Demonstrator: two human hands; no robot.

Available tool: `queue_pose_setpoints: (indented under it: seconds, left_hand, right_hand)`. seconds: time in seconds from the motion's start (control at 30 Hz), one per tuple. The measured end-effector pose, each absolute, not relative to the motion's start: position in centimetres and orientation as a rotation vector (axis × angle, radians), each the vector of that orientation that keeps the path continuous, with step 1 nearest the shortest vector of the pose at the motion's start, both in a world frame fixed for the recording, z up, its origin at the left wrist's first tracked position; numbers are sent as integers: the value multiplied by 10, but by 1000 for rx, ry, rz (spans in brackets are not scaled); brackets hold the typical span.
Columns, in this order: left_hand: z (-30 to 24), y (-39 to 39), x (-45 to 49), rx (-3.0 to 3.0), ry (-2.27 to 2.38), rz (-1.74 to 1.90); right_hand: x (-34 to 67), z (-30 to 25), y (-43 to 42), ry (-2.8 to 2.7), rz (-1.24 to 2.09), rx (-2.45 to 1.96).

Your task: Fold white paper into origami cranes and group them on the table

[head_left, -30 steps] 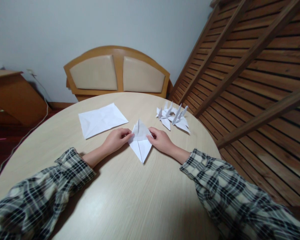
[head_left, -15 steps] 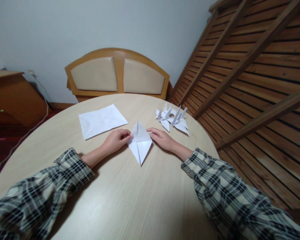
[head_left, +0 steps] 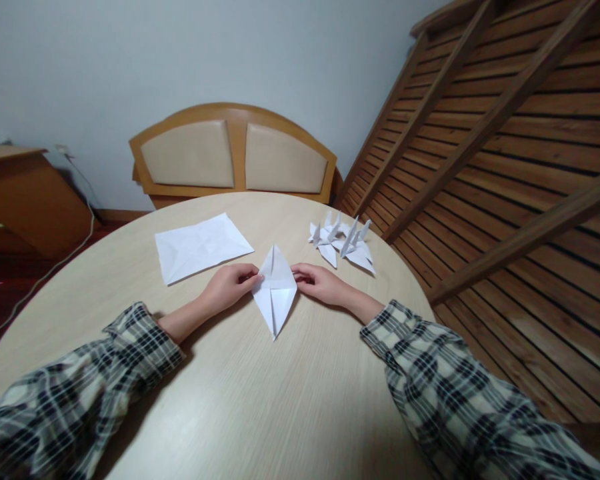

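A white sheet of paper folded into a diamond (head_left: 275, 290) lies in front of me at the middle of the table. One tip points away from me, the other towards me, with a crease line across it and a slit down the near half. At its left corner my left hand (head_left: 227, 287) pinches the paper between thumb and fingers. My right hand (head_left: 323, 283) has its curled fingers at the right corner, the fingertips partly behind the paper's edge.
On the round wooden table (head_left: 220, 400), a creased white paper sheet (head_left: 203, 247) lies flat at the back left. Several folded paper cranes (head_left: 343, 243) stand at the back right. Beyond are a padded headboard (head_left: 235, 150) and a slatted wooden frame (head_left: 505, 147).
The folded diamond looks narrower, its right corner drawn inward. My right hand has shifted slightly left and nearer to me. The whole view has moved a little.
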State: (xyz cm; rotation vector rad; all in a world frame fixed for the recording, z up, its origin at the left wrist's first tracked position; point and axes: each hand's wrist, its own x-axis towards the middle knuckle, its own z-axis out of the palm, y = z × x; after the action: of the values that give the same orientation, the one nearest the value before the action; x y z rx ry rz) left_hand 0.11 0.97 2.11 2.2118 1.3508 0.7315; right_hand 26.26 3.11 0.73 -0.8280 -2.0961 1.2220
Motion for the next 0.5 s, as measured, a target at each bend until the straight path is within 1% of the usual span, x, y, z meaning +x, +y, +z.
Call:
queue_pose_setpoints:
  seconds: [0.27, 0.4, 0.5]
  left_hand:
    - [23, 9, 2, 2177, 1366, 711]
    - [22, 10, 1, 2185, 1355, 721]
    - [20, 10, 1, 2183, 1356, 731]
  right_hand:
    - [260, 7, 30, -2126, 1116, -872]
    - [259, 7, 30, -2153, 1010, -879]
    - [256, 6, 29, -2109, 1004, -921]
